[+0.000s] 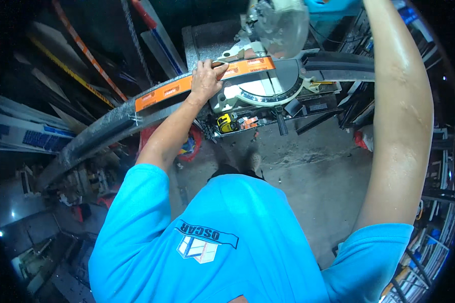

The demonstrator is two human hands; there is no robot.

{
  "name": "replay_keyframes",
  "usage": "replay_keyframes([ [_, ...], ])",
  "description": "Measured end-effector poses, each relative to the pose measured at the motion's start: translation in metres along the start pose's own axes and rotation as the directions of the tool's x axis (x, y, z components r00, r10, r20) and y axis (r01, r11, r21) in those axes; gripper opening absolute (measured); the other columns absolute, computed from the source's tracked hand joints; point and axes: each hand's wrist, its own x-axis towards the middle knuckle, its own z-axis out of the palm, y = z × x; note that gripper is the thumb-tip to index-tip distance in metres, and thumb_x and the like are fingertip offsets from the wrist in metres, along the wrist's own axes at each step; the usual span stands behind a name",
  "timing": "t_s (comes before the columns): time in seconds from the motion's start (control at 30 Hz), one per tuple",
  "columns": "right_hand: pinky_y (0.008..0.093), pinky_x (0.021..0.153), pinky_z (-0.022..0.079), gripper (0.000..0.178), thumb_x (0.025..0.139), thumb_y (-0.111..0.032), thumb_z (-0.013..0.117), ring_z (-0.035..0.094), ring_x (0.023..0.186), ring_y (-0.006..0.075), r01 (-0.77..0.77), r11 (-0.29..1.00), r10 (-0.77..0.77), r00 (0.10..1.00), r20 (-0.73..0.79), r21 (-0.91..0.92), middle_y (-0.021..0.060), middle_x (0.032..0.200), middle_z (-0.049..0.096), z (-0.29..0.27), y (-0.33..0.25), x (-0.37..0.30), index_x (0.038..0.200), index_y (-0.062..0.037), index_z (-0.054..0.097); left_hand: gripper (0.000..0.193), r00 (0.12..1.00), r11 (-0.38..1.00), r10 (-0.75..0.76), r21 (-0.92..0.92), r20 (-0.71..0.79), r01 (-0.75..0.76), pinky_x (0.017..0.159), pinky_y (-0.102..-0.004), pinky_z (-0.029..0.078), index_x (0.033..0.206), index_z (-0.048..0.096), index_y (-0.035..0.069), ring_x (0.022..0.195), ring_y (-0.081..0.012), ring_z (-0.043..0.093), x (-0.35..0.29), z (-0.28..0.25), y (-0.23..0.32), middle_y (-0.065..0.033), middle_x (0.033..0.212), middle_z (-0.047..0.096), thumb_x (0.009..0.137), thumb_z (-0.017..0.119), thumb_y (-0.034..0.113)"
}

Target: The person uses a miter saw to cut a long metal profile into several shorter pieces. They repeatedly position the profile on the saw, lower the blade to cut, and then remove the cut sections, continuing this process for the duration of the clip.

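Observation:
My left hand is closed over a long straight profile faced with orange printed film. It presses the profile against the fence of a mitre saw. A small dark item shows by my thumb and fingertips; its kind is unclear. The profile's right end lies across the saw's turntable, below the raised, cloudy clear blade guard. My right arm stretches far up along the right side, and its hand is beyond the top edge. Near the upper end of that arm is a turquoise object, mostly cut off.
A yellow and black tape measure sits at the saw's front, beside small orange and white pieces. The saw's black handle juts toward me. Long dark support rails extend both ways. Stacked profiles lean at left.

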Motion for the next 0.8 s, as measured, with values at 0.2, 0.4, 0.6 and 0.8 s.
replay_keyframes([
  [0.2, 0.0494, 0.051, 0.05, 0.056, 0.109, -0.051, 0.035, 0.053, 0.049, 0.0288, -0.432, 0.886, 0.43, 0.901, 0.051, 0.167, 0.0149, 0.064, 0.056, 0.051, -0.042, -0.047, 0.091, -0.0032, 0.059, 0.062, 0.997, 0.998, -0.063, -0.003, 0.048, 0.063, 0.092, -0.0506, 0.05, 0.133, 0.071, 0.033, 0.112, -0.034, 0.054, -0.008, -0.007, -0.005, -0.0104, 0.119, 0.057, 0.074, 0.08, 0.013],
  [0.4, 0.0463, 0.046, 0.045, 0.061, 0.108, -0.056, 0.033, 0.047, 0.045, 0.0292, -0.533, 0.778, 0.561, 0.828, 0.015, 0.332, 0.0148, 0.059, 0.051, 0.08, -0.059, -0.078, 0.09, -0.0026, 0.057, 0.06, 0.996, 0.996, -0.074, -0.041, 0.043, 0.076, 0.093, -0.0512, 0.049, 0.133, 0.071, 0.035, 0.112, -0.0334, 0.054, -0.008, -0.005, -0.01, -0.0098, 0.118, 0.057, 0.077, 0.078, 0.013],
  [0.6, 0.0415, 0.044, 0.043, 0.059, 0.108, -0.058, 0.031, 0.047, 0.045, 0.0263, -0.441, 0.816, 0.493, 0.869, -0.05, 0.373, 0.0134, 0.063, 0.051, 0.089, -0.034, -0.106, 0.097, -0.0052, 0.056, 0.061, 0.995, 0.997, -0.08, -0.009, 0.061, 0.081, 0.093, -0.0511, 0.049, 0.134, 0.07, 0.036, 0.113, -0.033, 0.053, -0.006, -0.004, -0.008, -0.0097, 0.117, 0.057, 0.077, 0.081, 0.017],
  [0.8, 0.0404, 0.043, 0.042, 0.058, 0.11, -0.053, 0.032, 0.046, 0.046, 0.0242, -0.359, 0.863, 0.38, 0.925, 0.013, 0.355, 0.0116, 0.061, 0.049, 0.081, -0.016, -0.096, 0.086, -0.0057, 0.053, 0.058, 0.998, 0.998, -0.059, -0.012, 0.031, 0.06, 0.094, -0.0504, 0.051, 0.13, 0.072, 0.033, 0.114, -0.034, 0.055, -0.004, -0.003, -0.009, -0.0092, 0.122, 0.06, 0.075, 0.081, 0.017],
])
